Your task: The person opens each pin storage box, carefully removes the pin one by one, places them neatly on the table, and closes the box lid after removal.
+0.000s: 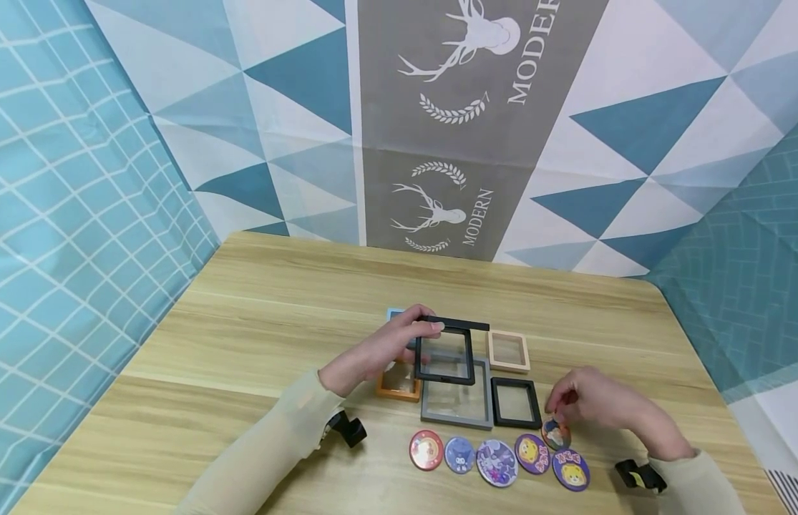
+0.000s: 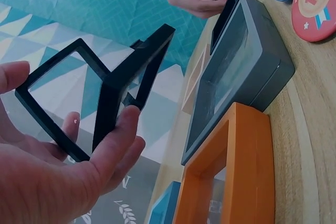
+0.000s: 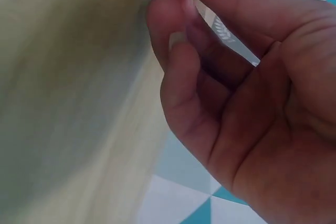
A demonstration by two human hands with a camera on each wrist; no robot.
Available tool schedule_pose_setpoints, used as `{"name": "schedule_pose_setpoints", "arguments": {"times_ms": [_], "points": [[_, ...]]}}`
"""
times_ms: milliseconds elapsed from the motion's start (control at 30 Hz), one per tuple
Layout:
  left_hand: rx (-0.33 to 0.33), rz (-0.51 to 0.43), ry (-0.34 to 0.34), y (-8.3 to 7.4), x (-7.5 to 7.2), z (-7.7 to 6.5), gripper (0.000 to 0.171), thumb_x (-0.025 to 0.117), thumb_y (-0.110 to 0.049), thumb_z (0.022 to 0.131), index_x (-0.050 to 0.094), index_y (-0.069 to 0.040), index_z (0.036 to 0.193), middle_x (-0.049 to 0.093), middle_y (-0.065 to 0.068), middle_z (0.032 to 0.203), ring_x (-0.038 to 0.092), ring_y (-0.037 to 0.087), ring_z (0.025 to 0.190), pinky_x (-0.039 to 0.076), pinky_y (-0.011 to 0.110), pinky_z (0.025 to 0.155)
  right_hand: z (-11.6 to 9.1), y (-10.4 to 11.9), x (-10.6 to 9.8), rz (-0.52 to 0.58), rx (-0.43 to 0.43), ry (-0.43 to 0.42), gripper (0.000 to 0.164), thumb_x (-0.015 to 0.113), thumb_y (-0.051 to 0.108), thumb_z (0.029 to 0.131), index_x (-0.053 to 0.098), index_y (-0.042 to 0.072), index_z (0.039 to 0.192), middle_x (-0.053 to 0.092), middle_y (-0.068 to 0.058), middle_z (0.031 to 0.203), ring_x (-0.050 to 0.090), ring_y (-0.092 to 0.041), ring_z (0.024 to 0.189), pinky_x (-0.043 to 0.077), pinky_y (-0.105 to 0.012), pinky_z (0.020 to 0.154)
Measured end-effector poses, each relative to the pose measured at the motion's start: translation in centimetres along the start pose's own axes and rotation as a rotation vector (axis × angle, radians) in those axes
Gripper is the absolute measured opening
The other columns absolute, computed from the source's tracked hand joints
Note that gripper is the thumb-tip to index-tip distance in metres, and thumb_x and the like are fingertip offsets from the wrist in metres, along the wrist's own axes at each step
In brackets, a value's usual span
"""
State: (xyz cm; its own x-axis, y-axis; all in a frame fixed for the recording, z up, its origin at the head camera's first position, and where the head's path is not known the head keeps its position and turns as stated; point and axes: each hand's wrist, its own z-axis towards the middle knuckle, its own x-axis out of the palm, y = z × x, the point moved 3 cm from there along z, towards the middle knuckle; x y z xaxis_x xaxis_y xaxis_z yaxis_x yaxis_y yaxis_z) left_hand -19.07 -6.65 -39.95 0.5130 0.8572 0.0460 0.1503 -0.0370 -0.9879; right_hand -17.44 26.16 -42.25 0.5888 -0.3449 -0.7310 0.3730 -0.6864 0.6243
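My left hand grips a black display frame raised above the other frames. Its two halves stand spread apart in the left wrist view, the thumb on one half and fingertips on the other half. Clear film spans the inside. At the right, my right hand pinches the upper edge of a round picture badge between thumb and fingers. That badge overlaps the row of badges in the head view. In the right wrist view the curled fingers of the right hand hide it.
Below the raised frame lie a grey frame, an orange frame, a blue frame, a small black frame and a beige frame. Nearer me runs a row of round badges, from a red badge to a purple badge.
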Motion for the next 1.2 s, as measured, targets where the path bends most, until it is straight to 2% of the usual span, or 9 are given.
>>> {"name": "schedule_pose_setpoints", "arguments": {"times_ms": [167,267,333,500,633,767,933,1033,1200], "points": [[0.029,0.078,0.002,-0.1,0.0,0.0,0.046,0.053,-0.046,0.088,0.041,-0.013,0.117,0.038,0.01,0.127,0.049,0.035,0.111,0.044,0.045,0.088,0.2,1.4,-1.8,-0.136,-0.022,-0.216,0.012,0.064,0.018,0.084,0.07,0.016,0.095,0.064,0.01,0.084,0.055,-0.002,0.069,0.049,-0.025,0.059],[0.068,0.117,-0.002,-0.1,0.0,0.0,0.041,0.054,-0.042,0.087,0.043,-0.014,0.114,0.038,0.007,0.128,0.044,0.027,0.114,0.04,0.043,0.092,0.8,2.8,-2.7,-0.136,0.006,-0.308,0.024,0.061,0.029,0.088,0.068,0.013,0.104,0.064,0.01,0.081,0.056,-0.004,0.066,0.048,-0.026,0.055],[0.093,0.112,0.003,-0.1,0.0,0.0,0.038,0.055,-0.039,0.087,0.043,-0.013,0.112,0.037,0.007,0.129,0.046,0.025,0.112,0.038,0.044,0.094,1.6,3.7,-3.1,-0.111,0.015,-0.341,0.028,0.058,0.033,0.089,0.067,0.014,0.108,0.064,0.008,0.079,0.057,-0.007,0.065,0.048,-0.027,0.053],[0.126,0.125,0.012,0.0,-0.1,0.0,0.038,0.059,-0.034,0.085,0.043,-0.01,0.11,0.035,0.005,0.135,0.05,0.024,0.102,0.041,0.042,0.089,4.0,5.7,-3.3,-0.026,-0.005,-0.356,0.034,0.053,0.039,0.092,0.063,0.016,0.114,0.064,0.002,0.08,0.061,-0.015,0.067,0.05,-0.029,0.055],[0.135,0.113,0.004,0.2,-0.1,0.0,0.042,0.063,-0.031,0.083,0.043,-0.004,0.109,0.034,0.003,0.139,0.054,0.025,0.096,0.044,0.039,0.084,5.8,6.7,-2.8,0.064,-0.001,-0.352,0.043,0.048,0.045,0.093,0.056,0.018,0.125,0.064,-0.001,0.08,0.062,-0.02,0.068,0.052,-0.033,0.056],[0.149,0.056,0.013,0.4,0.1,0.2,0.041,0.066,-0.024,0.081,0.042,-0.001,0.106,0.033,0.004,0.141,0.054,0.025,0.108,0.044,0.038,0.086,7.3,7.4,-2.0,0.188,0.028,-0.342,0.05,0.044,0.051,0.092,0.048,0.023,0.133,0.063,-0.006,0.078,0.063,-0.024,0.069,0.053,-0.038,0.059],[0.187,0.0,0.048,0.4,0.3,0.5,0.041,0.069,-0.016,0.079,0.04,0.003,0.103,0.031,0.004,0.142,0.044,0.024,0.123,0.043,0.038,0.09,8.4,7.8,-1.4,0.304,0.086,-0.338,0.056,0.047,0.055,0.089,0.044,0.026,0.137,0.056,-0.011,0.075,0.06,-0.03,0.066,0.053,-0.04,0.061],[0.215,-0.021,0.074,0.3,0.4,0.5,0.044,0.07,-0.014,0.078,0.04,0.005,0.102,0.03,0.004,0.142,0.042,0.023,0.125,0.044,0.038,0.091,8.7,7.8,-1.3,0.355,0.11,-0.34,0.055,0.05,0.054,0.088,0.044,0.028,0.136,0.052,-0.011,0.072,0.058,-0.035,0.064,0.053,-0.042,0.062],[0.235,-0.034,0.101,0.3,0.4,0.5,0.044,0.071,-0.009,0.077,0.038,0.007,0.101,0.029,0.004,0.142,0.042,0.025,0.125,0.045,0.04,0.088,9.0,7.7,-1.3,0.423,0.092,-0.346,0.052,0.052,0.049,0.089,0.046,0.025,0.134,0.061,-0.01,0.08,0.055,-0.033,0.063,0.052,-0.046,0.063]]}}
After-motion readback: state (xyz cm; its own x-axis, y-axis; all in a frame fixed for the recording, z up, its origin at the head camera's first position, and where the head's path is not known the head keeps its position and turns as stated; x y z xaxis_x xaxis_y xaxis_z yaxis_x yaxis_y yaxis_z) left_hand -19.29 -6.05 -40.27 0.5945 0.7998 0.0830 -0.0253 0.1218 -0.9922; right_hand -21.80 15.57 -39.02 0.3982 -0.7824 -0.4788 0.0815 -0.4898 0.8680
